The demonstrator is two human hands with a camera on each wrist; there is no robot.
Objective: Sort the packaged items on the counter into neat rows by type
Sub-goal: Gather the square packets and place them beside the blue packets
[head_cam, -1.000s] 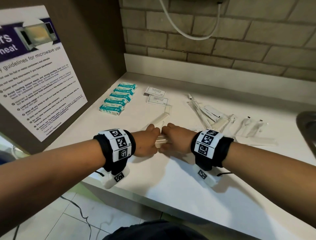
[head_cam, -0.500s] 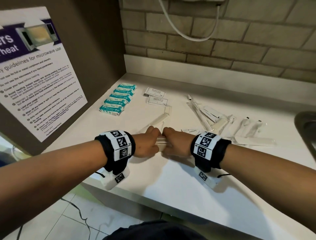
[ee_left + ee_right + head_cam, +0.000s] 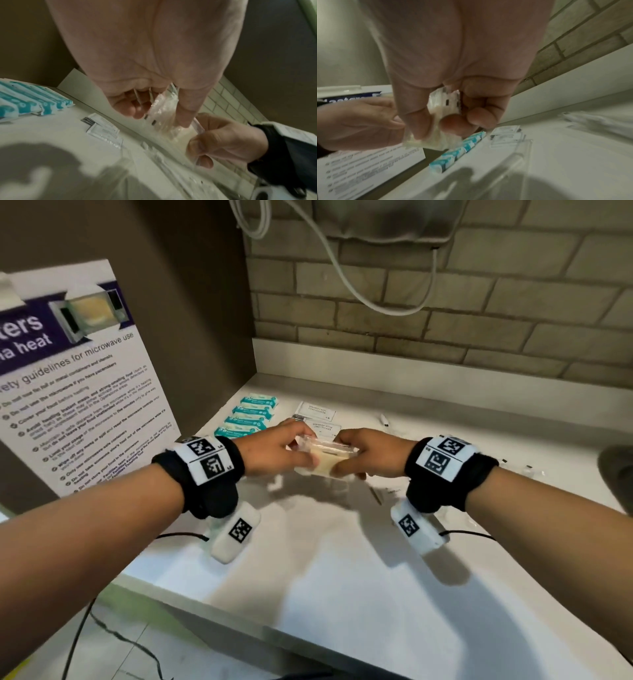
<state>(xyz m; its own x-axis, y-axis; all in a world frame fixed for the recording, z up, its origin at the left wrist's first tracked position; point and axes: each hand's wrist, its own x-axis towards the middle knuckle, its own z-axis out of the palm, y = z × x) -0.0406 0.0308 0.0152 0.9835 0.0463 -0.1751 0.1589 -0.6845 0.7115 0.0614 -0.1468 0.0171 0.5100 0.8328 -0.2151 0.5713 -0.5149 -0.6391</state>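
**Both hands lifting a bunch of clear packets off the counter**

A second ago my two hands were low on the counter (image 3: 342, 577), pressed together around a bunch of long clear packets. Now I am holding the bunch of clear packets (image 3: 325, 457) up in the air, above the counter. My left hand (image 3: 274, 450) is gripping its left end, with the thumb on top and the fingers curled under. My right hand (image 3: 370, 455) is pinching its right end. The bunch looks creamy white and a bit blurry.

I am using the bunch as my marker. Behind it and to the left, the blue and white packs (image 3: 253, 416) are lying in a neat row, side by side. They are where they were before. Right behind the bunch, two flat white sachets (image 3: 317, 416) are lying next to each other, partly hidden by my hands.

To the right of the bunch, a few more clear packets (image 3: 590, 120) are lying on the counter, but they are too blurry to count. Under the bunch, my hands are making a dark shadow on the counter.

To the left of the bunch, a brown wall with a microwave poster (image 3: 78, 392) is closing off that side. Behind it, the brick wall (image 3: 445, 330) is closing off the back. Toward me, the counter is stretching bare to its front edge.
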